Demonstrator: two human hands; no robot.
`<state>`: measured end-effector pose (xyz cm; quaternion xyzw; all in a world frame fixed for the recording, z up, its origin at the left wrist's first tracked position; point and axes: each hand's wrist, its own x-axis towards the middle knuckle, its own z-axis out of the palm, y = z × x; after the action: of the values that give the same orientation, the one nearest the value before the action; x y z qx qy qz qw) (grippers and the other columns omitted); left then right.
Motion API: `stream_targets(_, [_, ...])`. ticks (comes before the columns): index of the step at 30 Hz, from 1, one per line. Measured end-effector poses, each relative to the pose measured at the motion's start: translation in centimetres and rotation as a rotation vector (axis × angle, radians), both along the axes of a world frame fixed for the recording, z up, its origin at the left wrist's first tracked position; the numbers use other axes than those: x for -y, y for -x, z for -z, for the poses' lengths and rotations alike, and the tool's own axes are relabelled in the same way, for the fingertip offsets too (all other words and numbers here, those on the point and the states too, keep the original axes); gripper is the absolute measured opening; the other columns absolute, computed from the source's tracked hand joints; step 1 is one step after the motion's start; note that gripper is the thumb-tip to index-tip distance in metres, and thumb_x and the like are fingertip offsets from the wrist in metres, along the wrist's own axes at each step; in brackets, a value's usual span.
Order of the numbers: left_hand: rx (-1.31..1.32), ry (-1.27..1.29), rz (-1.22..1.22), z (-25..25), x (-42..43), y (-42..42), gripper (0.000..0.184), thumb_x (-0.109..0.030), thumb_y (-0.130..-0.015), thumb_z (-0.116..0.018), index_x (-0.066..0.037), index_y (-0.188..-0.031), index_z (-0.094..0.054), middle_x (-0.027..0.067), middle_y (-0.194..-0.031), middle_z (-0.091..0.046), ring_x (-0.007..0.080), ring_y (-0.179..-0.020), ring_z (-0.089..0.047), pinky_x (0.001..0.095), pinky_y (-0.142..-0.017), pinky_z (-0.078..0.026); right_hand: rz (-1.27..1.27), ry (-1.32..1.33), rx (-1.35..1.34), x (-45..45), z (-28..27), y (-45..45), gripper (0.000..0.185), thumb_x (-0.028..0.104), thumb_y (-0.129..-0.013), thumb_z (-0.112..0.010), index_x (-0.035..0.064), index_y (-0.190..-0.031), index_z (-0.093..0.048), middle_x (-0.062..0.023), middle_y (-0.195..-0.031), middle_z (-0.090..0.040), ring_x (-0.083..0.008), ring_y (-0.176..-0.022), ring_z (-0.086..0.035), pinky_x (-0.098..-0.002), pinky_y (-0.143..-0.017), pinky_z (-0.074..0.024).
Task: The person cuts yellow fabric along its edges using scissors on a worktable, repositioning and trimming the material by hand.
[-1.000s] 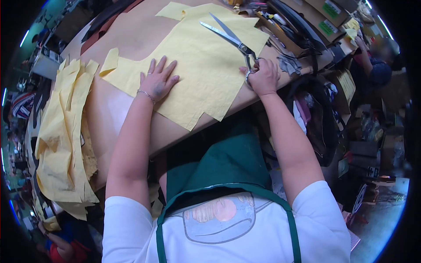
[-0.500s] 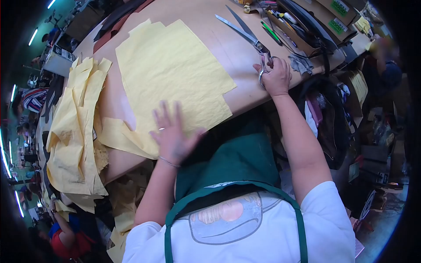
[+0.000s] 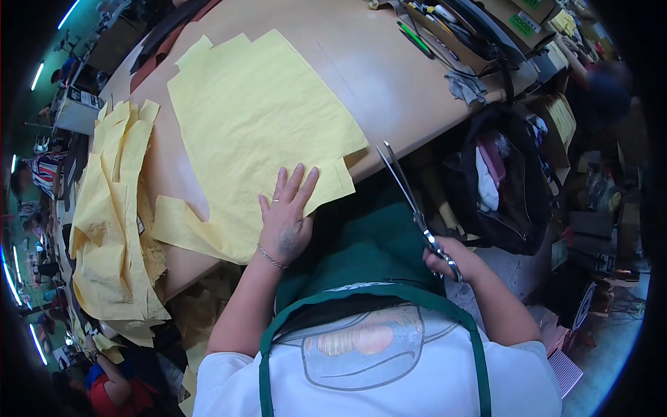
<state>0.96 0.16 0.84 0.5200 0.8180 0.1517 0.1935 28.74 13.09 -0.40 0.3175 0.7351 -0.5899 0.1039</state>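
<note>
A large piece of yellow leather-like sheet (image 3: pixel 257 118) with notched corners lies flat on the table, its near corner reaching the table edge. My left hand (image 3: pixel 286 219) rests on the sheet's near part, palm down with fingers spread. In my right hand (image 3: pixel 455 258) is a pair of scissors (image 3: pixel 417 212), gripped by the handles. The long blades point up and to the left, slightly apart, toward the sheet's right corner without touching it. A strip at the sheet's lower left (image 3: pixel 184 226) is partly folded.
Crumpled yellow pieces (image 3: pixel 114 229) hang over the table's left side. Green pens (image 3: pixel 415 40), a box of tools (image 3: pixel 445 31) and a grey rag (image 3: pixel 467 87) sit at the far right. An open black bag (image 3: pixel 511 187) stands beside the table. Other people are in the background.
My right hand has lifted the scissors off the table and brought them down toward my body, blades narrower now. My left hand, blurred before, now lies still on the sheet.
</note>
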Motion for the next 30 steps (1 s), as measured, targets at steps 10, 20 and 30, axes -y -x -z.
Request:
stream_targets(10, [-0.165, 0.070, 0.085, 0.5, 0.7, -1.5, 0.077, 0.005, -0.061, -0.043, -0.024, -0.130, -0.030, 0.0059, -0.139, -0.016, 0.0325, -0.129, -0.008, 0.0652, -0.092, -0.010, 0.023, 0.167, -0.005, -0.4, 0.0, 4.6, 0.061, 0.066, -0.071, -0.046, 0.0050, -0.070, -0.048, -0.0037, -0.059, -0.050, -0.0117, -0.057, -0.051, -0.0260, -0.054, -0.0432])
stream_targets(20, [-0.218, 0.065, 0.110, 1.1, 1.8, -1.8, 0.078, 0.005, -0.058, -0.043, -0.025, -0.129, -0.032, 0.0050, -0.140, -0.015, 0.0304, -0.130, -0.006, 0.0653, -0.092, -0.008, 0.095, 0.197, 0.017, -0.6, -0.6, 6.0, 0.070, 0.075, -0.062, -0.042, 0.0051, -0.070, -0.048, -0.0031, -0.059, -0.048, -0.0103, -0.054, -0.050, -0.0234, -0.051, -0.0423])
stream_targets(30, [-0.251, 0.093, 0.116, 1.2, 1.8, -1.8, 0.075, 0.002, -0.062, -0.047, -0.027, -0.129, -0.031, 0.0042, -0.140, -0.015, 0.0292, -0.130, -0.006, 0.0659, -0.090, -0.011, 0.190, 0.131, 0.055, 0.3, 0.0, 5.0, 0.065, 0.070, -0.059, -0.054, 0.0050, -0.063, -0.047, -0.0009, -0.049, -0.045, -0.0095, -0.046, -0.047, -0.0237, -0.045, -0.0399])
